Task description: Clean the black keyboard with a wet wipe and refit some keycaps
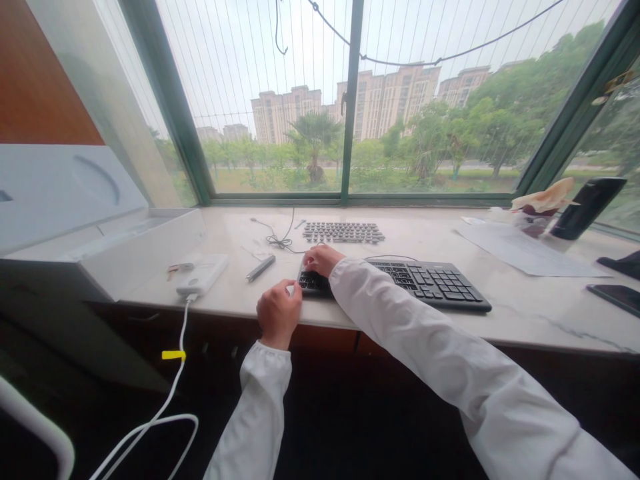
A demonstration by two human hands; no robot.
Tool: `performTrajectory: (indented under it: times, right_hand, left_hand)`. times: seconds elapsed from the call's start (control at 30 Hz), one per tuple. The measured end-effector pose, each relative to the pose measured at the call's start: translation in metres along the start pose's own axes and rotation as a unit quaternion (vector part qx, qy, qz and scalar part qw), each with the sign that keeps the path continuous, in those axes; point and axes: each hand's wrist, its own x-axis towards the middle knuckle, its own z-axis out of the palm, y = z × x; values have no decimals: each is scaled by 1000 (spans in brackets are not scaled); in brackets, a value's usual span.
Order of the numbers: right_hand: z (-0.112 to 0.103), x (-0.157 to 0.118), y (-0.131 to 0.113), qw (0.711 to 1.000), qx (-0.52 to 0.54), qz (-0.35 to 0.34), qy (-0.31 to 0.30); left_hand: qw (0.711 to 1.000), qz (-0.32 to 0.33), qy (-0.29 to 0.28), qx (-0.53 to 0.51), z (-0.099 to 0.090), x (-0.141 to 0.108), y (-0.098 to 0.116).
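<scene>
A black keyboard [440, 285] lies along the front of the windowsill counter, its left part partly covered by my right hand and sleeve. At its left end is my left hand [280, 312], fingers curled and thumb against the keyboard's edge. My right hand [323, 259] rests over the left keys with its fingers bent together; what the fingertips pinch, if anything, is hidden. Behind the keyboard, rows of grey keycaps [344, 232] lie on the counter in a keyboard layout. A slim grey pen-shaped tool [261, 269] lies left of my hands.
A thin dark cable [281, 241] is coiled behind my hands. To the left are a white power bank [204, 273] with a white cable [183, 333] and an open white box [145, 250]. Paper [525, 250], a black bottle-like object [590, 207] and a phone [617, 301] lie right.
</scene>
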Motion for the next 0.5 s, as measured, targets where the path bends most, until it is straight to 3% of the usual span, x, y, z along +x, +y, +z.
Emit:
performTrajectory:
  times: [0.23, 0.5]
  right_hand:
    - [-5, -2, 18, 999, 1, 41, 28]
    - [11, 14, 9, 998, 13, 55, 38]
  left_hand:
    - [1000, 11, 12, 1, 1, -1, -2]
    - [1000, 10, 10, 5, 2, 0, -2]
